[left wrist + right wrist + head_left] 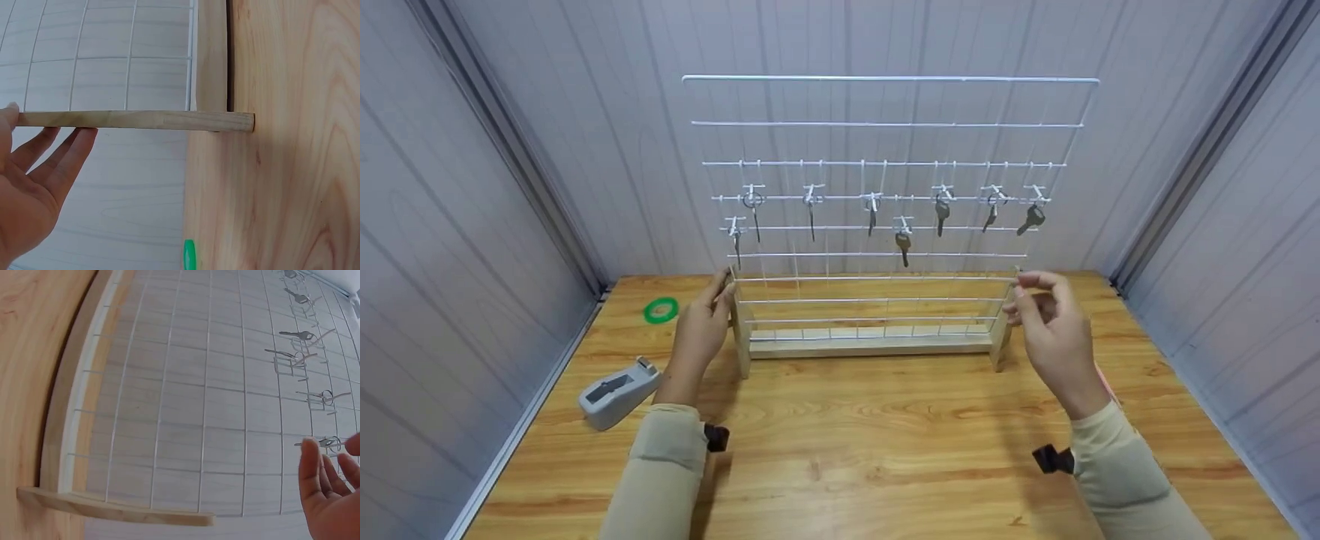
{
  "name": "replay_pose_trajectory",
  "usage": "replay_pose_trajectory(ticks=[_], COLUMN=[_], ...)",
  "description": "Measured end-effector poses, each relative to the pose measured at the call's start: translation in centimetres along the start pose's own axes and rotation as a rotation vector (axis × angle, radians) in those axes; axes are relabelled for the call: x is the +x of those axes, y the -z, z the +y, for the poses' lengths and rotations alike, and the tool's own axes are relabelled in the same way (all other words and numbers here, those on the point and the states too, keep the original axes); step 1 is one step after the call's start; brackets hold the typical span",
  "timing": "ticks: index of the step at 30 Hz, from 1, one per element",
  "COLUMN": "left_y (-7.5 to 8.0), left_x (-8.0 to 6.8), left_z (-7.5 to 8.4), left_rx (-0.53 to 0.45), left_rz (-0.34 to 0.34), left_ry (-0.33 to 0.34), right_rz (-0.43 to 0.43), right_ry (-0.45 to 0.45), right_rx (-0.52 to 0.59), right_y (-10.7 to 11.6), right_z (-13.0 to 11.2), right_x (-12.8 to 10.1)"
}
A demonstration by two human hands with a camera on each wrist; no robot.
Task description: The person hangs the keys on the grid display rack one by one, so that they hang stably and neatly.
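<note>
A white wire grid rack [885, 78] stands upright in a wooden base [870, 346]. Several keys [943, 217] on rings hang from hooks across its middle rows. At the left end, my left hand [701, 330] grips the wooden side post [140, 119], thumb on one side and fingertips on the other. My right hand [1057, 341] is beside the top of the right side post [1000, 341]. In the right wrist view its fingers are loosely bent, thumb and index apart, with nothing seen between them; a hanging key [326, 442] shows just behind.
To the left on the wooden table [840, 450] lie a green tape roll [661, 310] and a grey tape dispenser [619, 394]. A panelled wall [847, 37] rises behind the rack, with side walls at left and right.
</note>
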State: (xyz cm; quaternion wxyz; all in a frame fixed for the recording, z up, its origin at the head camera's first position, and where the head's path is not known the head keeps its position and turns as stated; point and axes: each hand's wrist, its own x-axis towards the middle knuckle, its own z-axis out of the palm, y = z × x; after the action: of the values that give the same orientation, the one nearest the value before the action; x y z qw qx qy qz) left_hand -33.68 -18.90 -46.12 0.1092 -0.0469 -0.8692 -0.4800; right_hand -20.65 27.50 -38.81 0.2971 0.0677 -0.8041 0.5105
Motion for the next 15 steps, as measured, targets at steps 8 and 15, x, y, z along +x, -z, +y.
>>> replay_pose_trajectory(ticks=[8, 15], left_y=[0.6, 1.1], left_x=[-1.4, -3.2], left_z=[1.1, 1.6], left_rx=[0.160, 0.295], left_rz=[-0.032, -0.119], left_ry=[-0.096, -0.044], right_rz=[-0.041, -0.032], right_ry=[0.092, 0.219], right_rx=[-0.177, -0.456], right_y=[0.8, 1.8], right_z=[1.5, 3.9], right_x=[-1.8, -2.7])
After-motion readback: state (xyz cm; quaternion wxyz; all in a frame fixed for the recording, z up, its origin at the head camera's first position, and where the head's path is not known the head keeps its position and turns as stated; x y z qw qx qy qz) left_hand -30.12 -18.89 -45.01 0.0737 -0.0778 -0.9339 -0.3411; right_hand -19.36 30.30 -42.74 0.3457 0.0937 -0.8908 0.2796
